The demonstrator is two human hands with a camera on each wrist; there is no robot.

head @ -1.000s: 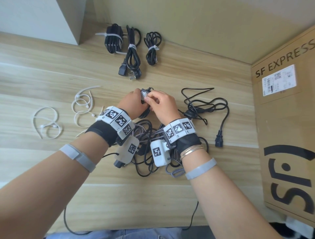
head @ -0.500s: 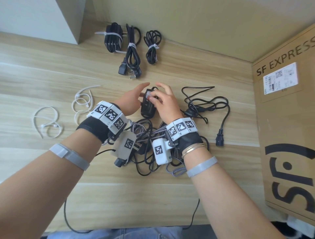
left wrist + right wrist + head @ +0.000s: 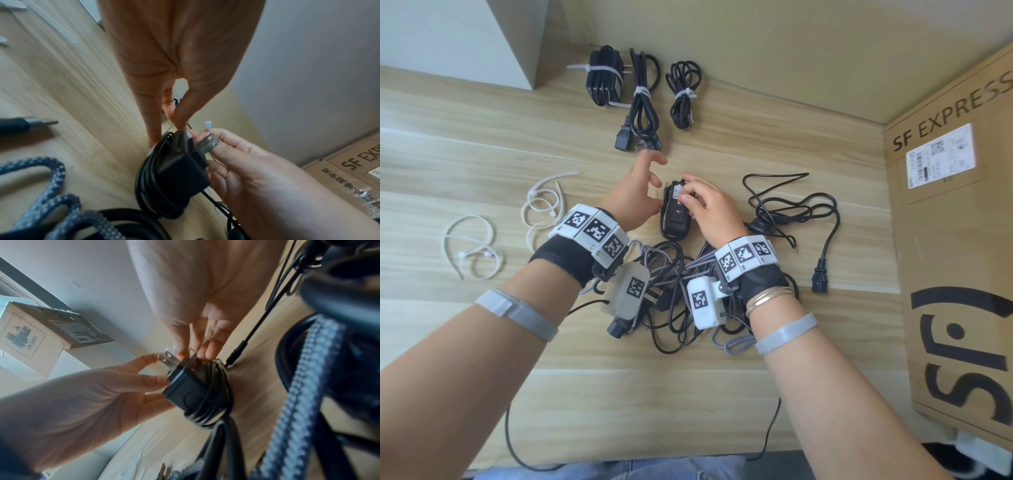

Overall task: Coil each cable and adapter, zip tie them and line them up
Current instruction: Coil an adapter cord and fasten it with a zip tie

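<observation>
A black adapter [image 3: 674, 219] with its cord wound round it lies on the wooden table [image 3: 722, 394], prongs up. My right hand [image 3: 686, 192] pinches a white zip tie [image 3: 207, 126] at the adapter's top. In the right wrist view the thin zip tie [image 3: 193, 350] runs between thumb and fingers over the adapter [image 3: 189, 395]. My left hand [image 3: 650, 181] is to the adapter's left, fingers spread and relaxed. Its fingertips [image 3: 158, 379] touch the adapter's side and a prong. Three zip-tied bundles line the far edge: an adapter [image 3: 602, 80], a thick power cord [image 3: 642, 102] and a thin cable [image 3: 683, 92].
A tangle of black cables [image 3: 674, 291] and a grey braided cable [image 3: 736, 342] lies under my wrists. A loose black power cord [image 3: 822, 274] trails right. Spare white zip ties [image 3: 541, 209] [image 3: 472, 250] lie left. A big cardboard box [image 3: 955, 240] stands right, a white box [image 3: 448, 34] back left.
My left hand has let go of the adapter and spread its fingers. The adapter has come down onto the table, and my right hand stays pinched at its top.
</observation>
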